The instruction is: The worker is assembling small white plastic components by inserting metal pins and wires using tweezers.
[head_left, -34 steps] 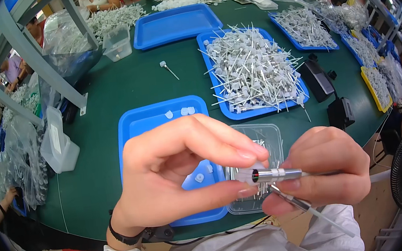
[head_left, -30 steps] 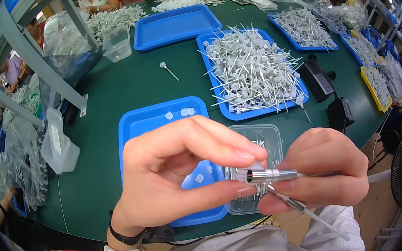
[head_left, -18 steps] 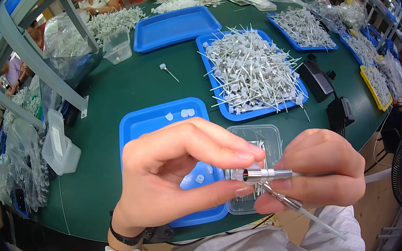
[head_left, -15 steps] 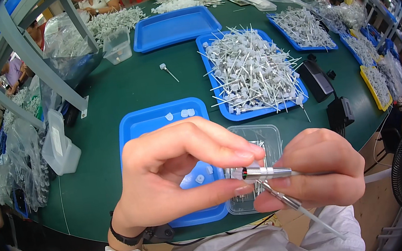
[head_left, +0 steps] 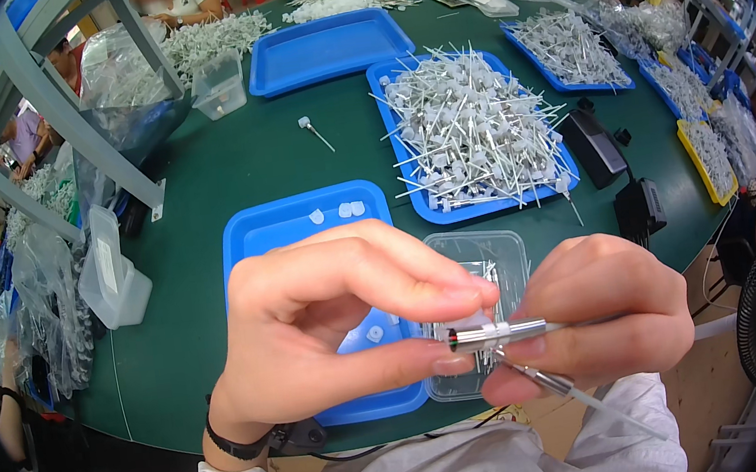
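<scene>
My left hand (head_left: 330, 307) is pinched at thumb and index finger around a small translucent white cap (head_left: 475, 320), partly hidden by the fingertips. Beside it, touching or nearly so, lies the bare end of a silver metal-tipped rod (head_left: 515, 331), with a pale ring around its metal part and red and green specks at its end. My right hand (head_left: 601, 313) is closed on this rod. A second metal-tipped rod (head_left: 548, 379) with a thin white stem slants down right from under the same fingers. A clear plastic box (head_left: 514, 244) of thin metal-tipped pieces stands below the hands.
The blue tray (head_left: 242, 228) behind my left hand holds several loose caps. A larger blue tray (head_left: 391, 146) is heaped with capped rods. One capped rod (head_left: 318, 136) lies alone on the green table (head_left: 207, 293). A metal shelf post (head_left: 95, 128) rises at left; co-workers sit across.
The upper rod's end has shifted slightly down and left, and more of it shows beside the cap. My right hand has moved slightly right. Both hands keep their grip.
</scene>
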A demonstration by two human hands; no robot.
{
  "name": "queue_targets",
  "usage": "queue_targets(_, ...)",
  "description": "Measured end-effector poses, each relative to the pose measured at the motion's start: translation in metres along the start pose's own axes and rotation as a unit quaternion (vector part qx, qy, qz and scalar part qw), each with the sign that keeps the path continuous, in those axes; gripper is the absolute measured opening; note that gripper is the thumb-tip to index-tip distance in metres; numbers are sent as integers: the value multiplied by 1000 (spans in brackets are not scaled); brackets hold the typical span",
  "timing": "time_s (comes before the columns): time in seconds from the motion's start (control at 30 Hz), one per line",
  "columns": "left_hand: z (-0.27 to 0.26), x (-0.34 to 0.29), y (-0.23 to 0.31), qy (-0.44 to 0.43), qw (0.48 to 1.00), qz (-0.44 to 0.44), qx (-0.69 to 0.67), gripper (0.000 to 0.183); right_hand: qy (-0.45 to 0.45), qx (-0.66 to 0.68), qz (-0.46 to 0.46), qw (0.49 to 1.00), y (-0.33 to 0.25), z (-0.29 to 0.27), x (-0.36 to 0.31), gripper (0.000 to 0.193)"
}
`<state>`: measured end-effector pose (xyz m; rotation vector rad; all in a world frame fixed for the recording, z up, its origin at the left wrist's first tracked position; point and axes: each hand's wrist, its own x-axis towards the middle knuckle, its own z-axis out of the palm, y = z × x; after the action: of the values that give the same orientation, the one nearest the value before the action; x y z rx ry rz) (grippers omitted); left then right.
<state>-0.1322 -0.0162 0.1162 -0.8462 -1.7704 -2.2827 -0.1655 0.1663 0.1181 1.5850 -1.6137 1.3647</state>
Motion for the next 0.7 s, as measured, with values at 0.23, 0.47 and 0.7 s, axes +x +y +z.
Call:
queue_targets(0.23,-3,-2,-4,-20,997,59,39,22,1,3,-11,1000,2,0,-3,34)
queue_targets(0.47,1,-4,-3,-20,995,79,62,14,8,42,-29,999,6,1,-5,34)
queue_targets(0.7,4,-6,-4,-13,995,87,45,16,8,48,-15,999,5,1,-3,28)
